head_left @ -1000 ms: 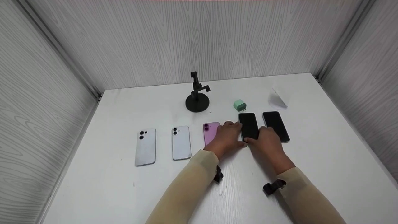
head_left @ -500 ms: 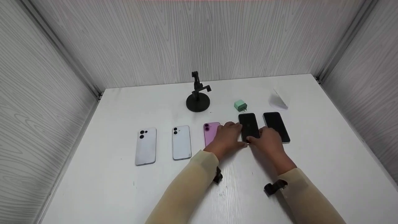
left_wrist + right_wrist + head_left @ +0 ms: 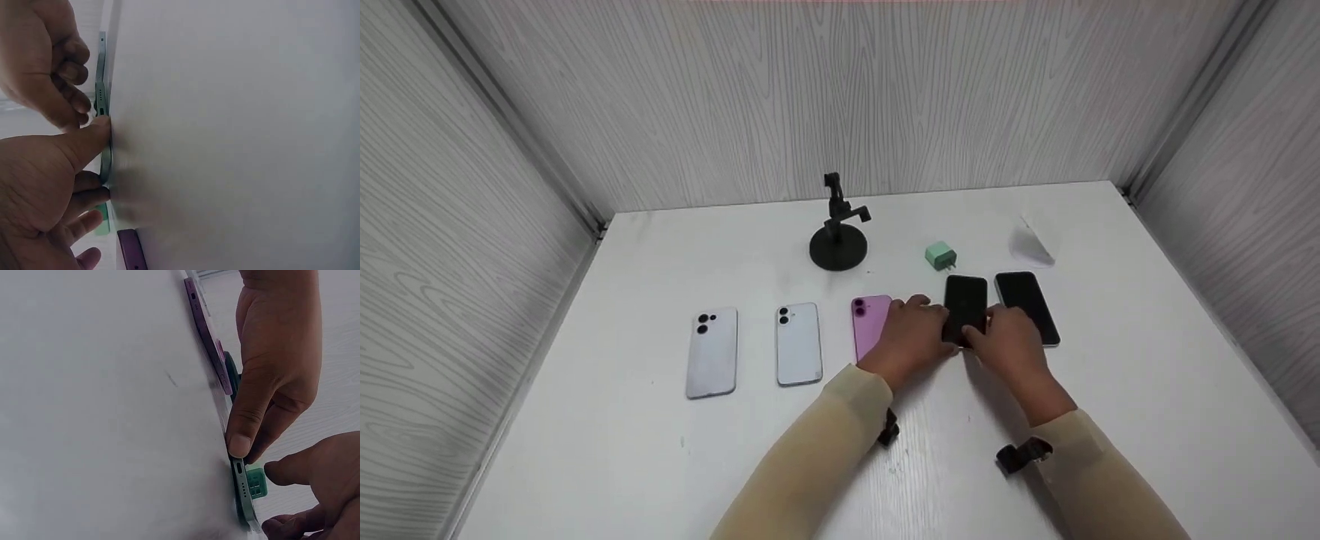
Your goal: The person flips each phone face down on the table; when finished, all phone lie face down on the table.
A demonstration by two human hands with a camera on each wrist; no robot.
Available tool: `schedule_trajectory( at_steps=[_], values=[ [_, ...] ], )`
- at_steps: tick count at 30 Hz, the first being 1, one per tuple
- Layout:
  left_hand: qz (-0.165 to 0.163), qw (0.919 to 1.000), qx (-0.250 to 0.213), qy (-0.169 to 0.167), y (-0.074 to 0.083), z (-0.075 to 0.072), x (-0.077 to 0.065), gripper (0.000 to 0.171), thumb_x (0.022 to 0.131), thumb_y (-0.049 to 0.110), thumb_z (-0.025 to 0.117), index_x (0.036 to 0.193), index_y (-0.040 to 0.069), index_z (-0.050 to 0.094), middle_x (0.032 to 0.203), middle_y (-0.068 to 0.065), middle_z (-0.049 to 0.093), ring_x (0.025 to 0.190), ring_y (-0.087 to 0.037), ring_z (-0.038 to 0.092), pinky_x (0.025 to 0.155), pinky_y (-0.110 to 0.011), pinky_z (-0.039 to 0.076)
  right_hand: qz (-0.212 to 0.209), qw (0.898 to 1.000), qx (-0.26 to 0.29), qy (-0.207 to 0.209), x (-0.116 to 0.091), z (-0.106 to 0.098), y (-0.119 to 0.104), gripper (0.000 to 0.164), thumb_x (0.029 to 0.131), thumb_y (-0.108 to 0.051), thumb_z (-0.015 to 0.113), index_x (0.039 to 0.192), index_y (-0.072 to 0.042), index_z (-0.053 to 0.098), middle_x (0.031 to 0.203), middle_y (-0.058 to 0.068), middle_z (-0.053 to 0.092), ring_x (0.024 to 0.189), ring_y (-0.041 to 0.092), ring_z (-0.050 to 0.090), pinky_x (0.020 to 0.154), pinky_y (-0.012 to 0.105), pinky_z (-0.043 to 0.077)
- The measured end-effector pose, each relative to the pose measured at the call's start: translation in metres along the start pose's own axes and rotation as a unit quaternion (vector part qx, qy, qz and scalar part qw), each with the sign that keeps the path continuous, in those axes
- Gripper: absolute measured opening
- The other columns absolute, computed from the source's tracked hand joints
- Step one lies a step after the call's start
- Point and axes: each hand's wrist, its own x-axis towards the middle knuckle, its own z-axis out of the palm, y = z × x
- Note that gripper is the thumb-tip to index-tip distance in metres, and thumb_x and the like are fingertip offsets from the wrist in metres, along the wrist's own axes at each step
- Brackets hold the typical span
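A smartphone [image 3: 966,300] lies with its dark screen up between both hands in the head view. My left hand [image 3: 913,330] grips its lower left corner, the thumb [image 3: 93,140] against the bottom edge beside the charging port and fingers along the side. From the other side, my right hand [image 3: 1009,341] holds the lower right part, its thumb over the screen and fingers at the side edge. A pink phone [image 3: 870,319], camera side up, is partly covered by the left hand. Just right of the right hand lies another dark-screened phone [image 3: 1031,304].
Further left on the white table [image 3: 622,450] lie a white phone [image 3: 799,349] and a pale silver phone [image 3: 712,356], backs up. Behind the row stand a black phone stand [image 3: 838,244], a green charger plug [image 3: 940,256] and a small white angled piece [image 3: 1033,246].
The phone between the hands has shifted slightly right and turned, so its sides run straighter toward the back. My left hand has moved a little right with it; the right thumb now lies further right.
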Motion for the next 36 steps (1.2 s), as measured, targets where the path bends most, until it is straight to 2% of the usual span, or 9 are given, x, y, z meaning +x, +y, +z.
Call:
schedule_trajectory(
  at_steps=[3, 6, 9, 13, 18, 22, 24, 32, 36],
  values=[
    [-0.002, 1.0000, 0.005, -0.001, -0.001, -0.002, -0.001, 0.059, 0.099, 0.057, 0.076, 0.146, 0.022, 0.070, 0.145, 0.007, 0.073, 0.147, -0.018, 0.054, 0.115, -0.046, 0.045, -0.006, 1.000, -0.015, 0.010, 0.000, 0.000, 0.003, 0.057, 0.105, -0.033, 0.070, 0.127, 0.019, 0.065, 0.119, 0.037, 0.068, 0.111, 0.051, 0.068, 0.093, 0.062, 0.056],
    [0.002, 1.0000, 0.002, 0.002, -0.001, -0.002, -0.002, 0.058, 0.099, 0.056, 0.076, 0.145, 0.022, 0.071, 0.143, 0.007, 0.074, 0.146, -0.019, 0.055, 0.114, -0.047, 0.045, -0.002, 1.000, -0.017, 0.002, 0.000, 0.000, 0.006, 0.047, 0.104, -0.035, 0.070, 0.108, 0.013, 0.070, 0.103, 0.030, 0.071, 0.093, 0.044, 0.069, 0.079, 0.055, 0.056],
    [0.006, 0.9999, -0.004, 0.008, -0.002, -0.001, -0.002, 0.056, 0.099, 0.056, 0.076, 0.142, 0.021, 0.073, 0.140, 0.006, 0.076, 0.146, -0.019, 0.056, 0.115, -0.048, 0.046, 0.010, 1.000, -0.003, -0.022, 0.002, -0.001, 0.009, 0.041, 0.105, -0.036, 0.069, 0.093, 0.003, 0.070, 0.087, 0.019, 0.070, 0.076, 0.032, 0.064, 0.065, 0.043, 0.049],
    [0.006, 0.9998, -0.015, 0.014, -0.004, 0.000, -0.001, 0.052, 0.099, 0.054, 0.076, 0.139, 0.021, 0.074, 0.136, 0.006, 0.078, 0.146, -0.019, 0.056, 0.116, -0.047, 0.044, 0.032, 0.998, 0.030, -0.043, 0.005, -0.002, 0.009, 0.040, 0.105, -0.038, 0.069, 0.093, 0.000, 0.072, 0.083, 0.012, 0.069, 0.073, 0.026, 0.061, 0.062, 0.035, 0.045],
    [0.010, 0.9998, -0.013, 0.012, -0.005, 0.001, -0.001, 0.051, 0.100, 0.055, 0.075, 0.138, 0.021, 0.074, 0.138, 0.006, 0.076, 0.145, -0.019, 0.056, 0.115, -0.047, 0.045, 0.047, 0.996, 0.057, -0.047, 0.005, -0.003, 0.008, 0.038, 0.106, -0.034, 0.068, 0.103, 0.004, 0.073, 0.094, 0.018, 0.074, 0.081, 0.027, 0.065, 0.068, 0.037, 0.051],
    [0.010, 0.9997, -0.016, 0.012, -0.006, 0.002, -0.001, 0.055, 0.101, 0.058, 0.073, 0.141, 0.022, 0.074, 0.138, 0.007, 0.076, 0.146, -0.019, 0.056, 0.114, -0.047, 0.046, 0.036, 0.996, 0.077, -0.014, 0.004, -0.007, 0.005, 0.043, 0.106, -0.030, 0.067, 0.123, 0.010, 0.072, 0.117, 0.027, 0.075, 0.099, 0.036, 0.069, 0.084, 0.048, 0.057],
    [0.008, 0.9995, -0.025, 0.015, -0.006, 0.003, -0.002, 0.055, 0.101, 0.059, 0.072, 0.141, 0.022, 0.074, 0.136, 0.007, 0.077, 0.146, -0.020, 0.056, 0.114, -0.047, 0.045, 0.027, 0.996, 0.085, 0.008, 0.003, -0.009, 0.003, 0.043, 0.106, -0.028, 0.067, 0.127, 0.009, 0.072, 0.121, 0.027, 0.075, 0.104, 0.038, 0.070, 0.090, 0.050, 0.057],
    [0.018, 0.9982, -0.046, 0.035, -0.006, 0.006, -0.004, 0.043, 0.101, 0.059, 0.072, 0.125, 0.024, 0.080, 0.117, 0.006, 0.083, 0.141, -0.022, 0.060, 0.110, -0.047, 0.047, -0.006, 0.995, 0.079, 0.064, -0.007, -0.009, -0.012, 0.028, 0.103, -0.024, 0.068, 0.106, 0.000, 0.080, 0.096, 0.015, 0.079, 0.080, 0.027, 0.068, 0.069, 0.034, 0.049],
    [0.020, 0.9976, -0.060, 0.030, -0.004, 0.005, -0.005, 0.048, 0.098, 0.059, 0.076, 0.130, 0.025, 0.079, 0.117, 0.003, 0.083, 0.140, -0.022, 0.061, 0.112, -0.047, 0.046, -0.019, 0.995, 0.049, 0.091, -0.011, -0.006, -0.017, 0.024, 0.098, -0.023, 0.070, 0.098, -0.001, 0.079, 0.087, 0.012, 0.078, 0.072, 0.025, 0.065, 0.064, 0.033, 0.046]
  ],
)
